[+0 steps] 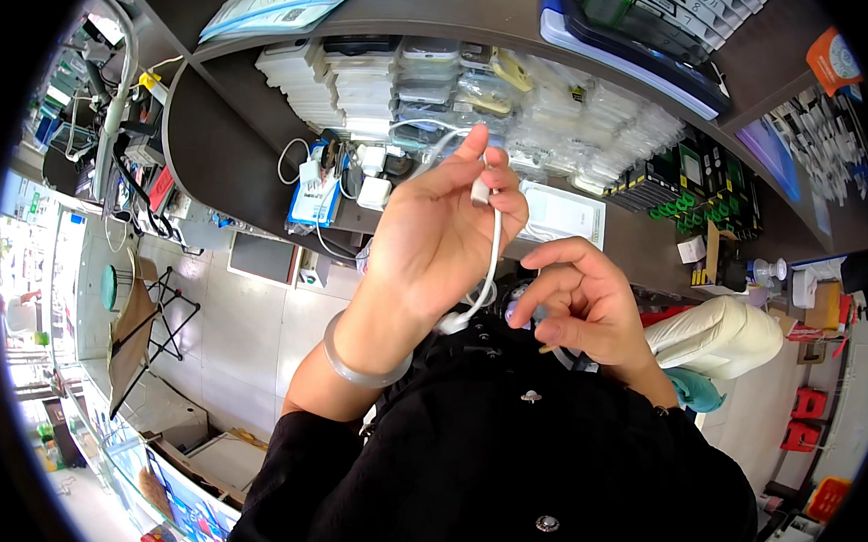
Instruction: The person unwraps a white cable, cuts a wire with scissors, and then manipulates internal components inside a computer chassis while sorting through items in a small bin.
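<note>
My left hand (442,227) is raised in front of me and pinches the plug end of a white cable (493,259) between thumb and fingers. The cable hangs down from that hand toward my chest. A clear bangle sits on the left wrist. My right hand (581,308) is lower and to the right, fingers curled around a thin part of the cable near a dark object that my hands mostly hide. Black sleeves cover both forearms.
A dark curved counter (253,114) holds stacks of phone cases (377,80), white chargers (372,177) and small boxes. A white roll (718,336) lies at the right. Tiled floor (252,327) and a folding stool (136,332) are on the left.
</note>
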The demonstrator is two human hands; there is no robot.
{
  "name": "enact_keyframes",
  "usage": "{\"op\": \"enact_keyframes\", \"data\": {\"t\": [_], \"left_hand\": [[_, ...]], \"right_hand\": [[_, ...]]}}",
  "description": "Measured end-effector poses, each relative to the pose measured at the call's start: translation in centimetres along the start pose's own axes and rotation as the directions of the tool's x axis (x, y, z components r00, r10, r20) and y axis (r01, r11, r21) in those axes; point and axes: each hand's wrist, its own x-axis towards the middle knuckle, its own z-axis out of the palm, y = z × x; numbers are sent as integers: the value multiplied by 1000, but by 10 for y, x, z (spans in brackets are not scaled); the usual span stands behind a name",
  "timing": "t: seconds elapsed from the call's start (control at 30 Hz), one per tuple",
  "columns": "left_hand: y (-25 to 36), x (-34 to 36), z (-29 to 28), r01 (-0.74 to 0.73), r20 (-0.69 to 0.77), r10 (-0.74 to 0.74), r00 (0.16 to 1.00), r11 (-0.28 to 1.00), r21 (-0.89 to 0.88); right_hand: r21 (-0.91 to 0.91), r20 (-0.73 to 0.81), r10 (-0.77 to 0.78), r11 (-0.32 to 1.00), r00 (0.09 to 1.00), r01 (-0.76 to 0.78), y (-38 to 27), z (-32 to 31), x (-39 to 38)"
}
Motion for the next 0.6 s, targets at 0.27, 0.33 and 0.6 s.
{"op": "enact_keyframes", "data": {"t": [0.27, 0.33, 0.6], "left_hand": [[-11, -8, 3, -158, 86, 143, 986, 965, 210], [-11, -9, 1, -161, 123, 136, 983, 963, 216], [-19, -5, -5, -145, 178, 62, 982, 850, 506]], "right_hand": [[-264, -49, -22, 964, 999, 8, 14, 9, 9], [-310, -34, 14, 950, 999, -24, 10, 12, 10], [-415, -90, -106, 908, 990, 60, 16, 9, 9]]}}
